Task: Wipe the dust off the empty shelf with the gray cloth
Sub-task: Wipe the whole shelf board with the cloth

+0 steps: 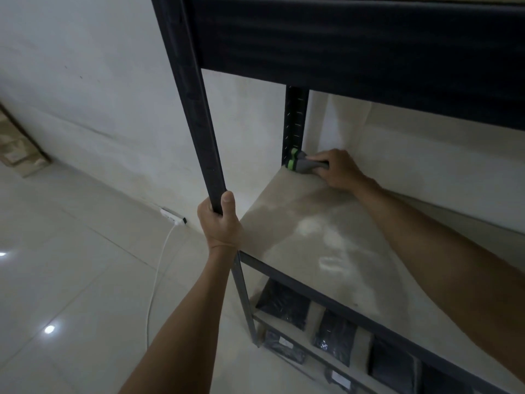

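Note:
The empty shelf board is pale beige with glossy streaks, set in a dark metal rack. My right hand reaches to its far left corner and grips the gray cloth, which has a bright green edge and lies bunched against the rear upright. My left hand is wrapped around the rack's front left post, just above the board's front corner.
A dark beam of the upper shelf hangs overhead. Several black packets lie on lower shelves. A white power strip and its cable lie on the tiled floor by the wall. A cardboard box stands far left.

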The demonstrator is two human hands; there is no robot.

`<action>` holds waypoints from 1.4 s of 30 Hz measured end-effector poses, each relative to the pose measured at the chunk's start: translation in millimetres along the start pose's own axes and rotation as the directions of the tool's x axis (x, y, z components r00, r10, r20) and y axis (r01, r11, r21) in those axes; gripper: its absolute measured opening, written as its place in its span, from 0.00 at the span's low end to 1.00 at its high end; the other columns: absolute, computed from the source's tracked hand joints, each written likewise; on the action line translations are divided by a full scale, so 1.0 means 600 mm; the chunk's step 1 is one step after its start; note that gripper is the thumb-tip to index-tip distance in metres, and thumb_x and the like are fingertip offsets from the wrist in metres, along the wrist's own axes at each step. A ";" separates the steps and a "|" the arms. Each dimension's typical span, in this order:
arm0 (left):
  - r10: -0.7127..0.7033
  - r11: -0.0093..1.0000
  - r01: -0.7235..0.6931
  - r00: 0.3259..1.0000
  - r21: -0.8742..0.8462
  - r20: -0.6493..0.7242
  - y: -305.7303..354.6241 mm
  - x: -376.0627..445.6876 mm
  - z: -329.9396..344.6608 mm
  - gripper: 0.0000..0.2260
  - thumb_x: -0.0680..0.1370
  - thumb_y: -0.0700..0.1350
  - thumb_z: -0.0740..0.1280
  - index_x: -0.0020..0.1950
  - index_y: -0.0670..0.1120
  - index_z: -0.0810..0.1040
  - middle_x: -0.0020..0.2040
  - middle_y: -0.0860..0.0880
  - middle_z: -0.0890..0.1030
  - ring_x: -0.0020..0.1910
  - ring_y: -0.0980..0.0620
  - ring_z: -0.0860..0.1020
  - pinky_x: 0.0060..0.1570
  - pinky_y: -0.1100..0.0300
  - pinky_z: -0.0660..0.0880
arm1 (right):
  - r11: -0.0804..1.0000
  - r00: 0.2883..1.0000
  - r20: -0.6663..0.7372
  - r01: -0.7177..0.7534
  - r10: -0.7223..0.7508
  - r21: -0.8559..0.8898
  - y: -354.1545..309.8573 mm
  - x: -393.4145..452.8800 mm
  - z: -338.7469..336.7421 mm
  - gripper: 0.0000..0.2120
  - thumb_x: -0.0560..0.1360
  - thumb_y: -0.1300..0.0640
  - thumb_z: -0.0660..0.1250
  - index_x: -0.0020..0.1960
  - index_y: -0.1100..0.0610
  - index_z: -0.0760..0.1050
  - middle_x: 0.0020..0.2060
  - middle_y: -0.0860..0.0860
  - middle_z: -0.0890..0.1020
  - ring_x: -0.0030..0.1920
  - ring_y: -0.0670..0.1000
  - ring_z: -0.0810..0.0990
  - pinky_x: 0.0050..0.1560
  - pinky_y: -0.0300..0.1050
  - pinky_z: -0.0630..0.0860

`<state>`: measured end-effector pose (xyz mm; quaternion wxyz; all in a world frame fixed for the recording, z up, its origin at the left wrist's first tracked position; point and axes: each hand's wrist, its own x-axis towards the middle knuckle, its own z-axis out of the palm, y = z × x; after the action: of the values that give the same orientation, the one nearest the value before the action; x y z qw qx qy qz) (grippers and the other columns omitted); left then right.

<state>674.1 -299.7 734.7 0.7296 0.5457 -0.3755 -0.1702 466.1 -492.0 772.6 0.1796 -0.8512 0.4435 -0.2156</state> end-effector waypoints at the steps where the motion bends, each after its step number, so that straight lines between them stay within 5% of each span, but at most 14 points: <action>1: 0.000 1.000 0.000 1.000 0.002 0.005 0.001 0.000 0.000 0.47 0.69 0.79 0.61 0.32 0.31 0.65 0.27 0.33 0.64 0.27 0.40 0.60 0.23 0.41 0.60 | 1.000 1.000 0.014 -0.011 0.011 0.005 0.001 -0.002 0.007 0.16 0.78 0.61 0.69 0.66 0.56 0.79 0.59 0.56 0.84 0.57 0.54 0.82 0.59 0.46 0.76; 6: 0.007 1.000 -0.007 0.999 0.000 0.031 0.008 -0.002 0.002 0.46 0.70 0.79 0.60 0.30 0.32 0.64 0.26 0.34 0.62 0.25 0.35 0.60 0.23 0.42 0.59 | 0.993 0.978 0.206 -0.009 -0.016 0.119 -0.008 -0.060 0.002 0.19 0.78 0.60 0.70 0.67 0.46 0.78 0.63 0.49 0.81 0.60 0.47 0.79 0.65 0.46 0.74; 10: 0.014 1.000 -0.014 1.000 0.001 0.016 0.005 0.000 0.001 0.45 0.70 0.79 0.61 0.30 0.33 0.63 0.26 0.36 0.62 0.26 0.40 0.58 0.23 0.42 0.58 | 0.984 0.877 0.463 0.050 -0.125 0.171 -0.035 -0.106 -0.035 0.17 0.77 0.55 0.72 0.64 0.44 0.80 0.58 0.40 0.83 0.57 0.39 0.80 0.61 0.37 0.75; 17: 0.023 0.997 -0.019 0.999 0.072 -0.045 0.000 -0.003 0.002 0.50 0.68 0.81 0.57 0.33 0.29 0.68 0.28 0.31 0.66 0.27 0.33 0.65 0.25 0.43 0.63 | 0.989 0.995 0.095 0.016 -0.030 0.146 0.007 -0.051 -0.006 0.13 0.78 0.56 0.70 0.62 0.49 0.81 0.53 0.49 0.85 0.50 0.48 0.83 0.52 0.43 0.77; 23: 0.009 0.999 -0.008 0.999 0.032 -0.041 0.007 -0.004 0.002 0.49 0.68 0.81 0.59 0.32 0.30 0.67 0.27 0.31 0.65 0.27 0.38 0.63 0.26 0.43 0.61 | 0.963 0.969 0.214 0.064 -0.123 0.262 -0.019 -0.151 0.018 0.16 0.78 0.54 0.70 0.65 0.49 0.79 0.56 0.47 0.83 0.54 0.45 0.81 0.58 0.50 0.79; 27: 0.007 1.000 -0.005 0.999 0.030 -0.043 0.011 -0.006 0.003 0.48 0.68 0.80 0.60 0.32 0.30 0.67 0.27 0.31 0.65 0.28 0.43 0.63 0.27 0.47 0.60 | 0.936 0.898 0.389 0.066 -0.207 0.345 -0.060 -0.216 -0.016 0.18 0.78 0.56 0.70 0.67 0.48 0.78 0.55 0.43 0.83 0.54 0.43 0.81 0.56 0.41 0.77; 32: -0.011 0.997 0.017 0.997 0.069 -0.081 0.012 -0.004 0.006 0.32 0.73 0.61 0.58 0.33 0.30 0.67 0.28 0.31 0.66 0.29 0.43 0.63 0.27 0.46 0.61 | 0.951 0.989 0.140 0.009 -0.055 0.308 -0.055 -0.135 -0.044 0.16 0.79 0.58 0.68 0.64 0.45 0.78 0.53 0.42 0.82 0.54 0.46 0.81 0.58 0.41 0.77; 37: 0.014 0.999 -0.012 0.998 0.030 -0.065 0.008 -0.007 0.006 0.45 0.70 0.78 0.59 0.34 0.31 0.69 0.29 0.35 0.68 0.29 0.44 0.64 0.30 0.57 0.59 | 0.982 0.988 0.142 0.028 -0.055 0.187 -0.024 -0.137 -0.003 0.16 0.79 0.58 0.68 0.67 0.52 0.78 0.58 0.49 0.82 0.49 0.37 0.77 0.58 0.40 0.76; 42: 0.005 1.000 -0.004 0.999 0.012 -0.047 0.008 -0.005 0.005 0.42 0.71 0.74 0.62 0.33 0.31 0.68 0.30 0.40 0.68 0.28 0.44 0.64 0.28 0.55 0.61 | 0.964 0.948 0.268 0.107 -0.172 0.242 -0.027 -0.225 0.008 0.18 0.80 0.53 0.69 0.69 0.43 0.76 0.55 0.45 0.82 0.54 0.45 0.80 0.56 0.47 0.77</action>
<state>669.1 -298.2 738.2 0.7354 0.5529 -0.3604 -0.1535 410.5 -370.2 748.7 0.3213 -0.8770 0.3238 -0.1509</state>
